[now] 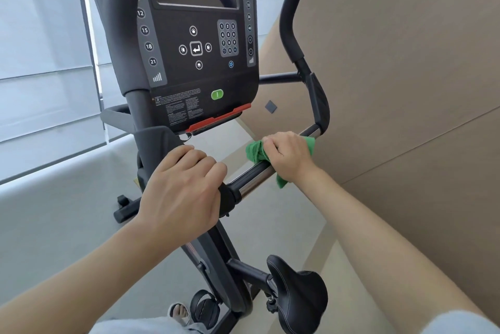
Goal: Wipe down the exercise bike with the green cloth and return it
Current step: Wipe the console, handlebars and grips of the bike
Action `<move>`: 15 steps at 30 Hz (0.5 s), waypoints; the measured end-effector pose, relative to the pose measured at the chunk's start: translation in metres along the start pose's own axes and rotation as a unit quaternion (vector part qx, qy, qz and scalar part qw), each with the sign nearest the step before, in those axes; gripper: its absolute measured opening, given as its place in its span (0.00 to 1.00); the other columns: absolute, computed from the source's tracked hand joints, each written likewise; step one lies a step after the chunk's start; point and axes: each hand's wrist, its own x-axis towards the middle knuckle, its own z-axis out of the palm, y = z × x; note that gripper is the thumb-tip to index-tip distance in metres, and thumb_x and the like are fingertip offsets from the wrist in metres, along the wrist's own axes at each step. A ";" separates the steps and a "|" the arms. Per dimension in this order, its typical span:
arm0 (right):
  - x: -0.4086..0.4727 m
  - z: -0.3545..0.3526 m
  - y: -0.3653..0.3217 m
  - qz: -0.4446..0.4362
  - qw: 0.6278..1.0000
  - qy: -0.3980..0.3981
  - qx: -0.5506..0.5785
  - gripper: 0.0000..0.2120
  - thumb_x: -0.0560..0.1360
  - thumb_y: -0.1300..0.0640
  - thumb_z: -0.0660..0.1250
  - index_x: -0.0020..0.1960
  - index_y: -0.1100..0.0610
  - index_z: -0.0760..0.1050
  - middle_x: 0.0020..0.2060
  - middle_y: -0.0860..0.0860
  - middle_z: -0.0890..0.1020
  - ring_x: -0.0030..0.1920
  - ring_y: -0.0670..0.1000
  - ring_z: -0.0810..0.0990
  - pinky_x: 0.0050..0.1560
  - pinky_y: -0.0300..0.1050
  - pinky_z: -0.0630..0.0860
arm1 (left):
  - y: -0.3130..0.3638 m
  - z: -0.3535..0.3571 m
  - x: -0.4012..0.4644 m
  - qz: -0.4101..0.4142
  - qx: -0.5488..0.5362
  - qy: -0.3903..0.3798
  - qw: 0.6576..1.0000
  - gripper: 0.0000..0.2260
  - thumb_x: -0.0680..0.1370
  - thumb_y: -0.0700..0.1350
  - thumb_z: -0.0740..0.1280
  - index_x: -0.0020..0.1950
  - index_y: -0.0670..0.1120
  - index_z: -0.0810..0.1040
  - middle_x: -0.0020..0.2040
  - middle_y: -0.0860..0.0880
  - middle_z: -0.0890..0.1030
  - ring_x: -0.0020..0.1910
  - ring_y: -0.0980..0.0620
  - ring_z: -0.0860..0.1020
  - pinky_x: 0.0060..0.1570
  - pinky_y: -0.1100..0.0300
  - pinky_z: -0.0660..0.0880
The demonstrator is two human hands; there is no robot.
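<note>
The right grip (288,156) is clenched around the green cloth (255,151), wrapping it over the chrome handlebar (251,184) of the exercise bike (216,260); bunched cloth shows beside the knuckles and a corner hangs below the bar. The left grip (184,187) grasps the black collar where that bar meets the bike's post, fingers curled over the top. Above both sits the console (197,46), with a dark screen, arrow keys, a number pad, a green button and a red strip along its lower edge. The black saddle (297,293) lies below the right forearm, a pedal (203,306) near it.
</note>
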 end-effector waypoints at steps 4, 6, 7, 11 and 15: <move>0.035 -0.014 -0.006 0.008 0.977 -0.185 -0.109 0.27 0.84 0.46 0.55 0.29 0.56 0.65 0.27 0.52 0.70 0.30 0.55 0.70 0.35 0.50 0.64 | 0.000 0.001 0.001 -0.001 -0.001 0.001 1.000 0.04 0.73 0.39 0.61 0.40 0.44 0.74 0.38 0.47 0.80 0.43 0.41 0.79 0.63 0.48 0.73; 0.047 -0.015 -0.013 0.012 0.966 -0.225 -0.128 0.25 0.84 0.45 0.55 0.30 0.54 0.65 0.30 0.52 0.71 0.32 0.54 0.71 0.37 0.50 0.64 | -0.001 0.001 0.000 -0.003 -0.003 0.003 1.000 0.05 0.73 0.40 0.61 0.40 0.44 0.75 0.38 0.48 0.81 0.43 0.41 0.80 0.64 0.48 0.74; 0.051 -0.015 -0.016 0.016 0.964 -0.231 -0.131 0.25 0.83 0.45 0.54 0.30 0.54 0.66 0.31 0.52 0.72 0.33 0.54 0.72 0.38 0.49 0.65 | -0.001 0.001 0.000 -0.004 -0.005 0.005 1.000 0.05 0.73 0.40 0.60 0.39 0.44 0.74 0.38 0.48 0.80 0.43 0.41 0.80 0.64 0.48 0.74; 0.045 -0.013 -0.021 0.071 0.984 -0.141 -0.081 0.27 0.84 0.46 0.55 0.28 0.56 0.65 0.27 0.52 0.70 0.29 0.53 0.70 0.35 0.48 0.63 | -0.001 -0.001 0.002 -0.010 -0.012 0.004 1.000 0.04 0.72 0.40 0.61 0.39 0.44 0.74 0.37 0.49 0.80 0.41 0.42 0.79 0.64 0.49 0.74; 0.000 -0.018 -0.034 0.133 0.982 0.048 0.123 0.26 0.85 0.51 0.55 0.28 0.54 0.61 0.24 0.50 0.66 0.27 0.50 0.65 0.33 0.48 0.64 | 0.000 -0.002 0.002 -0.007 -0.017 0.012 1.000 0.05 0.73 0.40 0.60 0.39 0.45 0.74 0.37 0.49 0.80 0.41 0.42 0.78 0.63 0.49 0.75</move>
